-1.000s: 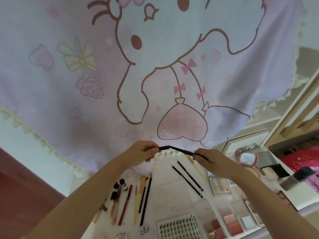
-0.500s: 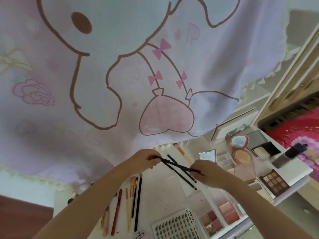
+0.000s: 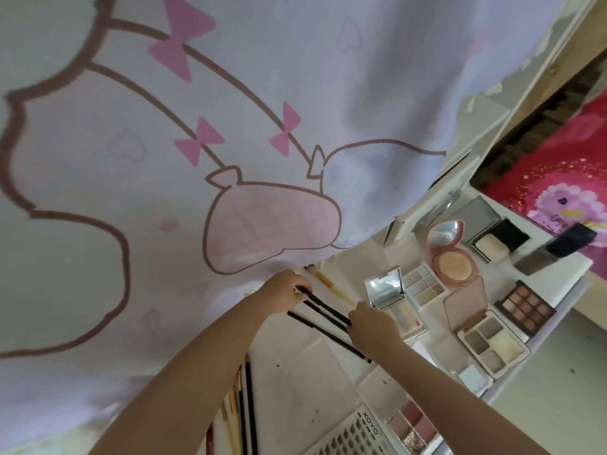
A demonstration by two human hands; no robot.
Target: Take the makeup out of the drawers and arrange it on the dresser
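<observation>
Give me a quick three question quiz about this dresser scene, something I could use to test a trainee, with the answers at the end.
1. True or false: the left hand and the right hand each hold an end of the same thin black pencil.
2. Which item lies nearest the right front corner of the dresser? A) round pink compact B) brown eyeshadow palette C) yellow-handled brush
3. Fill in: the round pink compact stands ____, its mirror facing up.

Key
1. True. Both hands pinch it, low over two other black pencils that lie on the top.
2. B.
3. Open.
</observation>
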